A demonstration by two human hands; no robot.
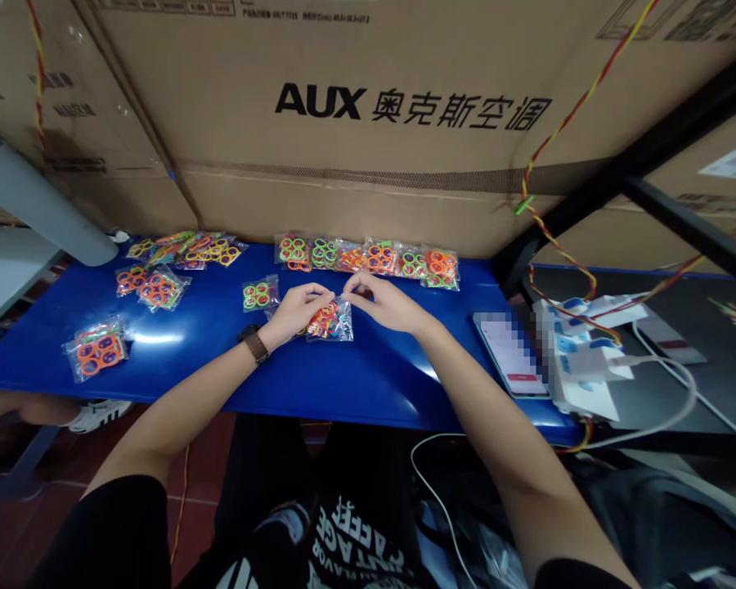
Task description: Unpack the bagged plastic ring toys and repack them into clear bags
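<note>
A small clear plastic bag (331,321) with red, orange and blue pieces inside hangs between my hands over the blue table. My left hand (298,312), with a brown-strapped watch at the wrist, pinches the bag's upper left edge. At its upper right edge, my right hand (385,301) pinches the bag between thumb and forefinger. Just left of my left hand lies a bag of green rings (258,294). Behind my hands is a row of bagged rings, among them a bag of orange rings (381,258).
More bagged rings (205,248) lie at the back left, and an orange-ring bag (100,353) at the front left. A phone (510,353) rests at the right beside a power strip (580,360) with cables. A large AUX carton (356,180) stands behind the blue table (368,384).
</note>
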